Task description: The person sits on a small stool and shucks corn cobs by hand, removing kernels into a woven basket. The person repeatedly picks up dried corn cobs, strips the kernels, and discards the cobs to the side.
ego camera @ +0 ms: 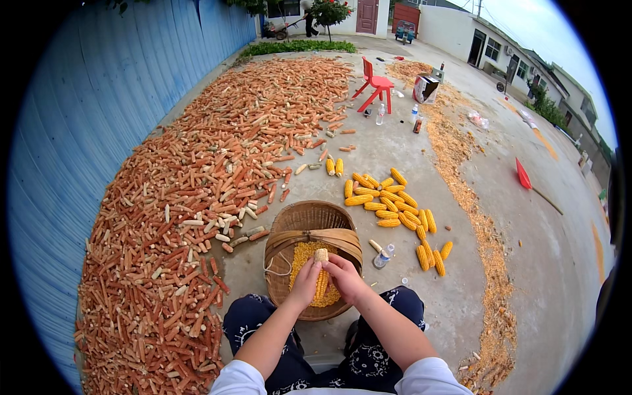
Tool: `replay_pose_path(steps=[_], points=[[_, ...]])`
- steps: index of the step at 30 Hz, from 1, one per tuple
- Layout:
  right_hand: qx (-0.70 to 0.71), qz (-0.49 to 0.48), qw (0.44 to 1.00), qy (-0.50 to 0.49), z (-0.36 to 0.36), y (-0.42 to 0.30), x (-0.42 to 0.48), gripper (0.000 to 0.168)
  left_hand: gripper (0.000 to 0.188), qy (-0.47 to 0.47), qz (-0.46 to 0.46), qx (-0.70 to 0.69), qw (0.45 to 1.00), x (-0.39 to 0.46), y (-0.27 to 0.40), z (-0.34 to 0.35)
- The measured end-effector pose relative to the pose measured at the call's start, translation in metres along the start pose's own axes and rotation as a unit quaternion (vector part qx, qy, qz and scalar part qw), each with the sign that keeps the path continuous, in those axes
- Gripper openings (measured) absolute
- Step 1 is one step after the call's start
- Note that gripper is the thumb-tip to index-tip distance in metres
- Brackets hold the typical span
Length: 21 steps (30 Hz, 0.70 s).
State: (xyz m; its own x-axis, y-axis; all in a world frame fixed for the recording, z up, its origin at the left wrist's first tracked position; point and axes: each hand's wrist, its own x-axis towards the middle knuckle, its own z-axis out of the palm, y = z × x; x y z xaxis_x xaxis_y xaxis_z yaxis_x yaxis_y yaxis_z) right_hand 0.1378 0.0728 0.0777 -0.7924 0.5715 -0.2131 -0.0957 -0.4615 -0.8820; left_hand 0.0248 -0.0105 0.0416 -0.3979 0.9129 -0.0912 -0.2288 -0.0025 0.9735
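Both of my hands grip one corn cob (321,281) over a round woven basket (291,216). The cob's upper end is bare and pale, while yellow kernels still cover its lower part. My left hand (305,283) wraps its left side. From the right, my right hand (344,277) presses its thumb and fingers near the bare end. Loose yellow kernels (302,256) cover part of the basket's bottom. A flat bamboo handle (316,237) arches across the basket just beyond my hands, and a white cord (276,270) hangs at its left side.
Stripped cobs (163,237) spread along the blue metal wall (98,98). Unshelled yellow corn ears (390,202) lie right of the basket, near a plastic bottle (384,256). Farther off stand a red chair (376,81) and a cardboard box (425,89). A strip of chaff (464,192) crosses the concrete.
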Motion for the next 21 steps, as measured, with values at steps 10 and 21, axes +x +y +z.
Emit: replay_pose_path(steps=[10,21], points=[[-0.097,-0.01,0.991,0.087,0.008,0.026,0.001,0.032,0.039,0.065,-0.01,-0.017,0.998,-0.007,0.003,0.012],[-0.133,-0.103,0.98,0.109,0.006,0.053,0.02,0.034,0.041,0.104,-0.038,-0.002,0.994,-0.004,0.005,0.018]])
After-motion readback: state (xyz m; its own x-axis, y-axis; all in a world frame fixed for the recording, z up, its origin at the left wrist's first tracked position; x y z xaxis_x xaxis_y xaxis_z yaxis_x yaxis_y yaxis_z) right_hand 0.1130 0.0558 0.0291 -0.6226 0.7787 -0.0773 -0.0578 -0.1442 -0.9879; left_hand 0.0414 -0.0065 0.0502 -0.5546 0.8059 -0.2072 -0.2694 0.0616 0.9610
